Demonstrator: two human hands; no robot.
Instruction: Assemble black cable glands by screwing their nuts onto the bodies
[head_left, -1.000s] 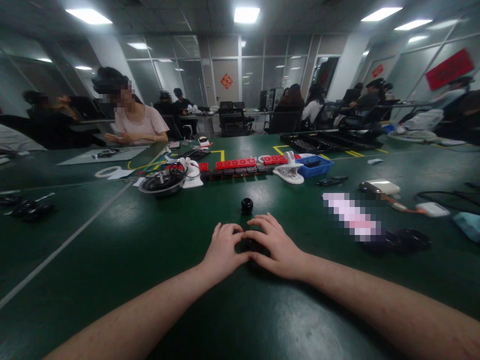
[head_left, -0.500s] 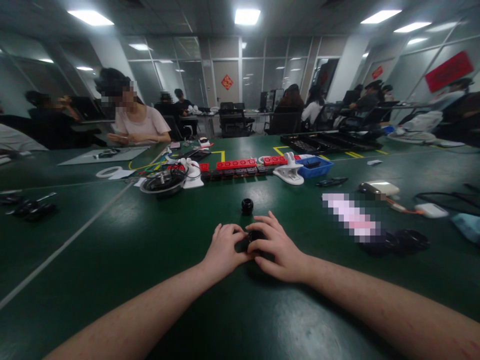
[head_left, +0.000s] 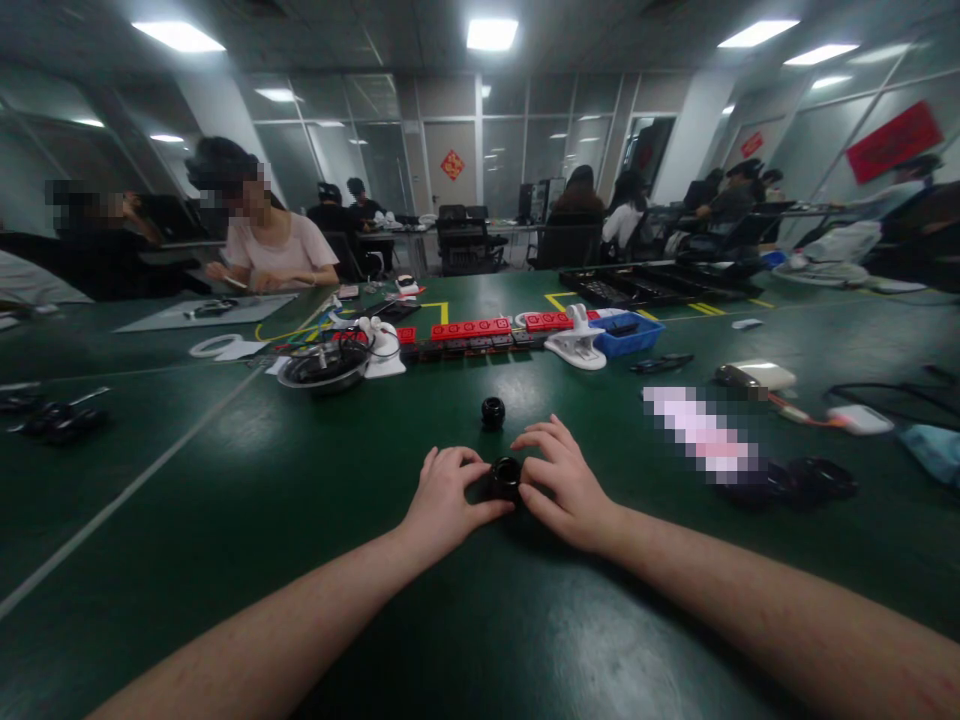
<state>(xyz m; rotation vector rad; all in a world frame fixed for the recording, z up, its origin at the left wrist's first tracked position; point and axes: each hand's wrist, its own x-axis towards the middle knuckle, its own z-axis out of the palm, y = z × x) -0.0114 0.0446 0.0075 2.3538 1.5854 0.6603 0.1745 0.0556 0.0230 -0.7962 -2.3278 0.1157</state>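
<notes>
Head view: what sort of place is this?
Probably a shared workroom or light assembly workshop: a green worktable with yellow floor-style markings and a blue bin, plus office chairs and people seated at other tables.

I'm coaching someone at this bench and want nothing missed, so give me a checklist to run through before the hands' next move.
1. Left hand on the near black piece: ok, thumb and a finger are set about it.
2. Right hand touching that piece: cannot tell; its fingertips are at the right side, but contact is unclear.
3. Opening of the near piece visible: ok, neither hand covers it.
4. Inside of the near piece: cannot tell, too dark.
5. Far black piece away from both hands: ok, it stands beyond them, untouched.
</notes>
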